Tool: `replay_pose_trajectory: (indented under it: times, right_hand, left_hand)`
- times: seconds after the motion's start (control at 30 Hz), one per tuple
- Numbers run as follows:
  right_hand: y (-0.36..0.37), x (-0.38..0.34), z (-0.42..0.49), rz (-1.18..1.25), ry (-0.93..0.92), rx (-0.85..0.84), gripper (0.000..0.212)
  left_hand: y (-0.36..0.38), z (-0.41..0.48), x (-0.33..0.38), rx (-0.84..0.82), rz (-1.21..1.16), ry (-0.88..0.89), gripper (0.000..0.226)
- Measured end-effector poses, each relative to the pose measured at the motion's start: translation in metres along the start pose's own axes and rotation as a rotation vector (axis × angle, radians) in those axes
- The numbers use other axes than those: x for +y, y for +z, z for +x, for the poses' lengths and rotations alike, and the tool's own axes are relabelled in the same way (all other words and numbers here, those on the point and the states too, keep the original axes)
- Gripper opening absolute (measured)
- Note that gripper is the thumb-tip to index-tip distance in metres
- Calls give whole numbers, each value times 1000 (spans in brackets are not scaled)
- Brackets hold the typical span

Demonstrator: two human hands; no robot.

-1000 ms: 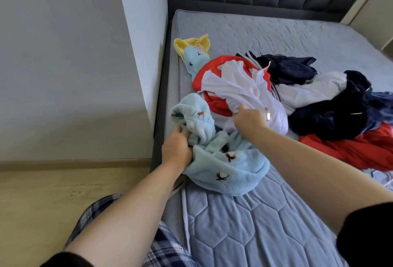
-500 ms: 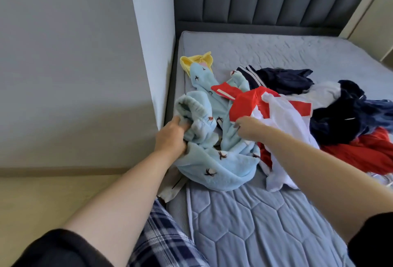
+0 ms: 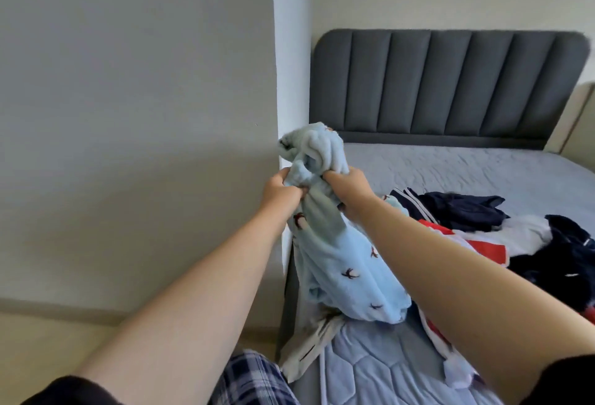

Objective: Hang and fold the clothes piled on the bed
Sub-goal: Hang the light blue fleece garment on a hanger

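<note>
Above the near left corner of the grey quilted bed [image 3: 450, 172], the left hand [image 3: 279, 191] and right hand [image 3: 349, 184] both clutch a bunched pale-blue fleece garment [image 3: 341, 263] with small dark motifs, its hem brushing the mattress beside the heaped red, white and navy clothes [image 3: 502, 237].

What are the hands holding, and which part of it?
The left hand and right hand grip the blue fleece near its bunched top; the rest hangs toward the bed.
</note>
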State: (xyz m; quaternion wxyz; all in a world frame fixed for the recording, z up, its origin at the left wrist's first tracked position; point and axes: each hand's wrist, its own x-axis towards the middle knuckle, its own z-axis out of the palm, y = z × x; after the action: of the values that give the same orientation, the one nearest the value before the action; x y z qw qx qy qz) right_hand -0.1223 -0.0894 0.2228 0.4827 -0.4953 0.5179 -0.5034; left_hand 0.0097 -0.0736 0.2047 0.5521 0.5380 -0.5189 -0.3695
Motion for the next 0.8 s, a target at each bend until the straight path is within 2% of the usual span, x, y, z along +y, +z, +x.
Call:
replay_pose_trajectory:
  times: [0.17,0.37,0.53,0.6,0.7,0.8]
  right_hand:
    - [47,-95,-6,174,-151,-72,7]
    - [120,-219,-43,218,-310,-222,10]
    - [187,-311,-89,269,-413,-477,12]
    - [211,-337,-109,328,-494,-544,11]
    - [245,-357,-134,384,-447,-630,9]
    - [271,-360,-149,331,-435,-673,5]
  left_hand:
    - [-56,14,89,151,-47,138,15]
    - [-149,13,200,378,17,337,12]
    - [-232,-8,279,586,-13,514,18]
    - [-259,-25,300,690,-23,586,16]
    - [-288,-52,314,837,-21,675,20]
    - [-315,-73,318,845,26,671,21]
